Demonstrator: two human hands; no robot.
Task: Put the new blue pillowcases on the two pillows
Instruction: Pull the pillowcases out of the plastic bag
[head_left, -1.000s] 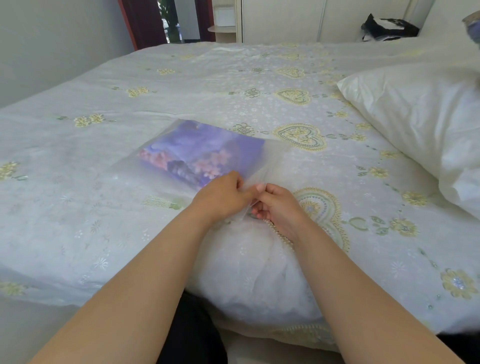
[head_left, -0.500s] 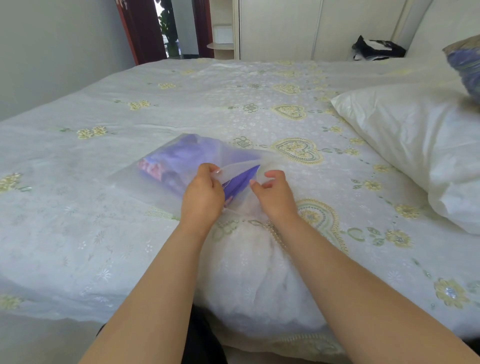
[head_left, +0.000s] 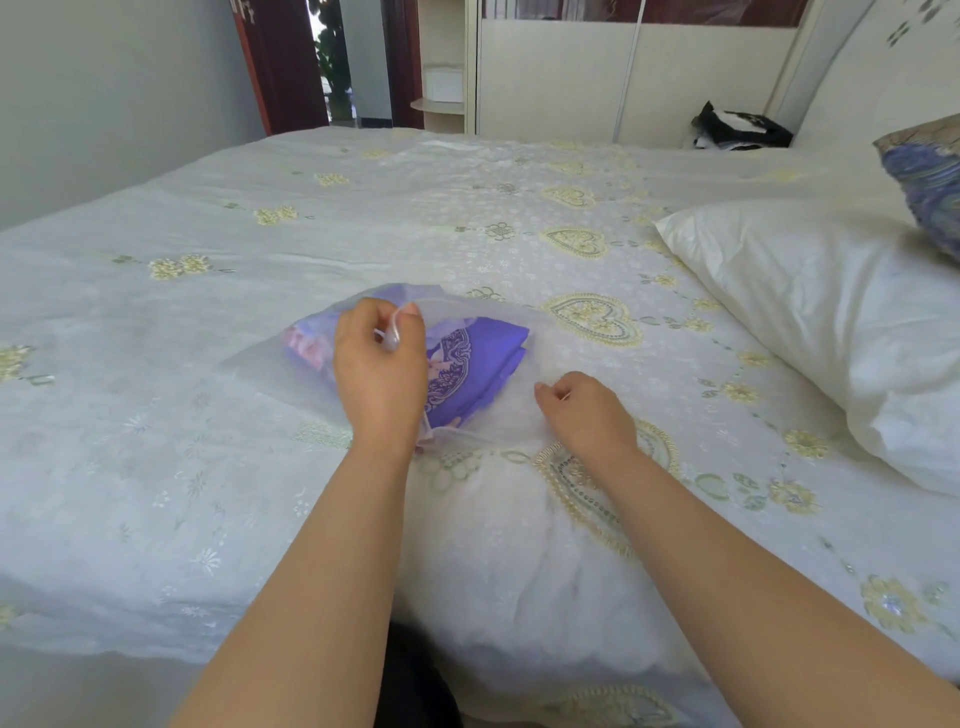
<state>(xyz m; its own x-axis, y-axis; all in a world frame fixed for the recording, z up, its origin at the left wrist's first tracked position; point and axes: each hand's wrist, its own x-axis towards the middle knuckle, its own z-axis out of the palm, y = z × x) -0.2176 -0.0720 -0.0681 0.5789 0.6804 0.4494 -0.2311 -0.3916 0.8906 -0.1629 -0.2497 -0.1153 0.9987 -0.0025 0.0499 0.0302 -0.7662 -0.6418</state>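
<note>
A clear plastic bag (head_left: 260, 364) lies on the bed in front of me with folded blue patterned pillowcases (head_left: 478, 364) showing through its opened end. My left hand (head_left: 379, 374) pinches the bag's upper flap and holds it lifted over the fabric. To the right of the opening, my right hand (head_left: 587, 410) pins the bag's lower edge to the bed with curled fingers. A bare white pillow (head_left: 831, 322) lies at the right. Behind it, only the corner of a second pillow (head_left: 930, 182) in a blue patterned cover shows at the frame's edge.
The bed carries a white embroidered bedspread (head_left: 260, 260) with yellow hearts and flowers. A black and white bundle (head_left: 743, 127) sits at the far right corner by the headboard. A wardrobe and an open doorway stand beyond the bed's far side.
My hands have parted: the left pulled the bag's flap up and back, the right moved right along the lower edge. The bag's mouth is wider and more blue fabric shows.
</note>
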